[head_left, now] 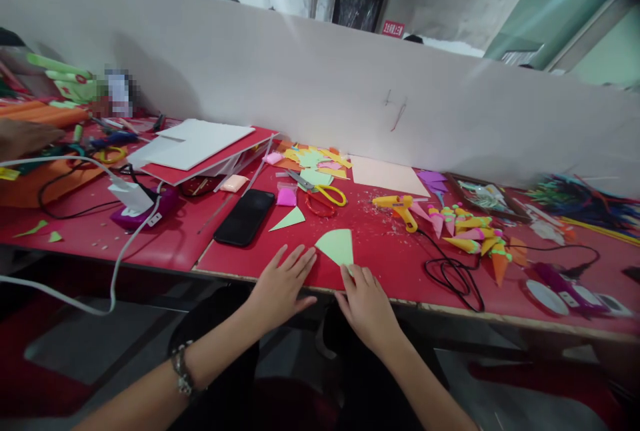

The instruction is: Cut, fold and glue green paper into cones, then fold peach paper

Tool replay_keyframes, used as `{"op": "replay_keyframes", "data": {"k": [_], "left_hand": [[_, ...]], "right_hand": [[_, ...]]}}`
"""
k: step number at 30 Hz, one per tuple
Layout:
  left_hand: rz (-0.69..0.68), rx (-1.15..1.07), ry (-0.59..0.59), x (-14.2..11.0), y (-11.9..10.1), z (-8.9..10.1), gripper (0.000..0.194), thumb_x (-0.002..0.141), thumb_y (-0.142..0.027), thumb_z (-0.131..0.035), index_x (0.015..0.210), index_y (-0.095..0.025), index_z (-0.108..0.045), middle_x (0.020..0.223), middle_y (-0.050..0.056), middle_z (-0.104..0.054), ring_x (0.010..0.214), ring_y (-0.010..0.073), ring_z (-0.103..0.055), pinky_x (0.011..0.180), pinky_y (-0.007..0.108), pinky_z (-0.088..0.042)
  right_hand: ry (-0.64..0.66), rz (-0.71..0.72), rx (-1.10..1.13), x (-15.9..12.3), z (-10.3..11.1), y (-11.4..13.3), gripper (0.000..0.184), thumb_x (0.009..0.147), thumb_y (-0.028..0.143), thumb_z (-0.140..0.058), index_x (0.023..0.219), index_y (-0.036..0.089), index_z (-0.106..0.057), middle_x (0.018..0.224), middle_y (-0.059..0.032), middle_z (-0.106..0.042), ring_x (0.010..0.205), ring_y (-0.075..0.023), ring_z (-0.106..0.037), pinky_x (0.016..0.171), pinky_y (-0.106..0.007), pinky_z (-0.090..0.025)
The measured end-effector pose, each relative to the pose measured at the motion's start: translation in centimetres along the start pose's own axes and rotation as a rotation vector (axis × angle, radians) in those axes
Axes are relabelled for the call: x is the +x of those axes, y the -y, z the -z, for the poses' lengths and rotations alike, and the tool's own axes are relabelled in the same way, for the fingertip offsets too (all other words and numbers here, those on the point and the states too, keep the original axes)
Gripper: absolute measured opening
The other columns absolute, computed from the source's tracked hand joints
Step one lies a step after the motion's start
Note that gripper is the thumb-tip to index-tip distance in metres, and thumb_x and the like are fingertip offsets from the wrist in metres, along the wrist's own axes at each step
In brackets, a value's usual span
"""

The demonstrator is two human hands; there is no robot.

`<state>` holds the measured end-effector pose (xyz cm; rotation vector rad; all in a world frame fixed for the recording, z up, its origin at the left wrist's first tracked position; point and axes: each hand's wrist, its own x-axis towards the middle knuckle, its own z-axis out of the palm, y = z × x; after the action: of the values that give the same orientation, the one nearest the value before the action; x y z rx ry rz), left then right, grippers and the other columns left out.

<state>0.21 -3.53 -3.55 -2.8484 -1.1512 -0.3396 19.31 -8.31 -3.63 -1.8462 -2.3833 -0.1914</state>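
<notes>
A light green, fan-shaped piece of paper (336, 246) lies on the red tabletop near the front edge. My right hand (367, 304) has bent fingertips on its narrow lower tip, and the thumb lies slightly apart. To the left of that paper, my left hand (283, 287) rests flat at the table edge, fingers stretched and holding nothing. Beyond it lies a narrower green paper piece (290, 219). Yellow-handled scissors (320, 189) lie with blades apart behind the papers, beside a small bag of pink material (287, 195).
A black phone (245, 217) lies left. At right are a yellow glue gun (399, 206) with its black cord (453, 277), and several small paper cones (470, 231). A purple power strip (145, 209) sits at left, near another person's hand (25, 137). A white partition (300, 77) stands behind.
</notes>
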Motion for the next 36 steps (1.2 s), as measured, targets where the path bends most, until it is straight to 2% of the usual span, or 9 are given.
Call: {"op": "replay_keyframes", "data": {"k": [3, 6, 8, 11, 14, 19, 24, 31, 36], "left_hand": [[-0.002, -0.016, -0.025, 0.8, -1.9, -0.7, 0.065, 0.081, -0.049, -0.037, 0.135, -0.018, -0.021, 0.14, 0.005, -0.025, 0.127, 0.0237, -0.021, 0.104, 0.041, -0.012], [-0.034, -0.067, 0.023, 1.6, -2.7, -1.3, 0.066, 0.078, -0.047, -0.043, 0.133, -0.016, -0.026, 0.138, 0.006, -0.029, 0.125, 0.0243, -0.025, 0.102, 0.04, -0.017], [-0.049, -0.097, 0.048, 1.9, -2.5, -1.3, 0.064, 0.076, -0.045, -0.047, 0.13, -0.015, -0.03, 0.136, 0.008, -0.032, 0.124, 0.0248, -0.028, 0.102, 0.041, -0.018], [-0.061, -0.141, 0.031, 2.0, -1.6, -0.8, 0.061, 0.075, -0.041, -0.051, 0.127, -0.016, -0.033, 0.133, 0.008, -0.038, 0.121, 0.0227, -0.032, 0.101, 0.039, -0.019], [-0.075, -0.152, -0.008, 2.0, -1.0, -0.1, 0.055, 0.075, -0.038, -0.054, 0.123, -0.016, -0.037, 0.127, 0.007, -0.044, 0.116, 0.0209, -0.037, 0.1, 0.037, -0.022], [-0.062, -0.107, -0.001, 2.3, -1.0, 0.3, 0.036, 0.076, -0.034, -0.057, 0.109, -0.021, -0.049, 0.108, 0.004, -0.054, 0.098, 0.0204, -0.048, 0.082, 0.033, -0.037], [-0.047, -0.114, -0.008, 1.9, -1.3, -0.2, 0.021, 0.079, -0.032, -0.053, 0.096, -0.02, -0.055, 0.093, 0.002, -0.056, 0.088, 0.0179, -0.05, 0.073, 0.03, -0.04], [-0.03, -0.137, -0.028, 1.7, -0.6, -0.6, 0.02, 0.086, -0.028, -0.042, 0.085, -0.02, -0.06, 0.083, 0.002, -0.055, 0.077, 0.014, -0.05, 0.065, 0.025, -0.037], [0.013, -0.236, -0.051, 2.0, -0.1, -0.4, 0.022, 0.086, -0.03, -0.043, 0.081, -0.02, -0.062, 0.079, 0.001, -0.057, 0.076, 0.0129, -0.051, 0.068, 0.026, -0.035]], "right_hand": [[0.028, 0.007, 0.053, 0.0, 0.4, 0.9, 0.044, 0.075, 0.022, -0.052, 0.118, 0.011, -0.047, 0.104, -0.0139, -0.054, 0.093, -0.0266, -0.049, 0.078, -0.038, -0.043], [0.047, 0.058, 0.192, 0.2, 1.1, 0.2, 0.038, 0.075, 0.02, -0.052, 0.113, 0.016, -0.05, 0.106, -0.0101, -0.053, 0.095, -0.0227, -0.048, 0.082, -0.035, -0.042], [0.037, 0.089, 0.273, 0.6, 1.4, -0.9, 0.038, 0.077, 0.024, -0.051, 0.114, 0.02, -0.049, 0.112, -0.0079, -0.05, 0.103, -0.0211, -0.045, 0.088, -0.035, -0.038], [0.046, 0.143, 0.295, 1.1, 1.2, -2.7, 0.051, 0.075, 0.032, -0.054, 0.124, 0.024, -0.041, 0.129, -0.0071, -0.04, 0.118, -0.0227, -0.033, 0.097, -0.04, -0.028], [0.081, 0.173, 0.255, 1.3, 0.4, -3.2, 0.059, 0.072, 0.033, -0.059, 0.127, 0.027, -0.037, 0.133, -0.0058, -0.035, 0.121, -0.0243, -0.03, 0.098, -0.042, -0.025], [0.002, 0.105, 0.192, 1.2, 0.6, -1.6, 0.047, 0.071, 0.034, -0.06, 0.116, 0.027, -0.05, 0.105, -0.0073, -0.053, 0.095, -0.0235, -0.046, 0.085, -0.039, -0.035], [-0.009, 0.124, 0.307, 1.4, 1.5, -1.3, 0.02, 0.08, 0.029, -0.051, 0.097, 0.026, -0.061, 0.086, -0.0037, -0.055, 0.083, -0.0169, -0.05, 0.077, -0.031, -0.037], [0.005, 0.114, 0.549, 1.9, 1.2, -2.3, 0.02, 0.084, 0.028, -0.045, 0.08, 0.021, -0.064, 0.081, -0.0017, -0.056, 0.076, -0.0129, -0.052, 0.07, -0.024, -0.039], [-0.073, -0.026, 0.57, 2.2, 0.2, -2.4, 0.02, 0.081, 0.031, -0.048, 0.067, 0.018, -0.056, 0.076, -0.0013, -0.054, 0.072, -0.0136, -0.052, 0.065, -0.024, -0.04]]}}
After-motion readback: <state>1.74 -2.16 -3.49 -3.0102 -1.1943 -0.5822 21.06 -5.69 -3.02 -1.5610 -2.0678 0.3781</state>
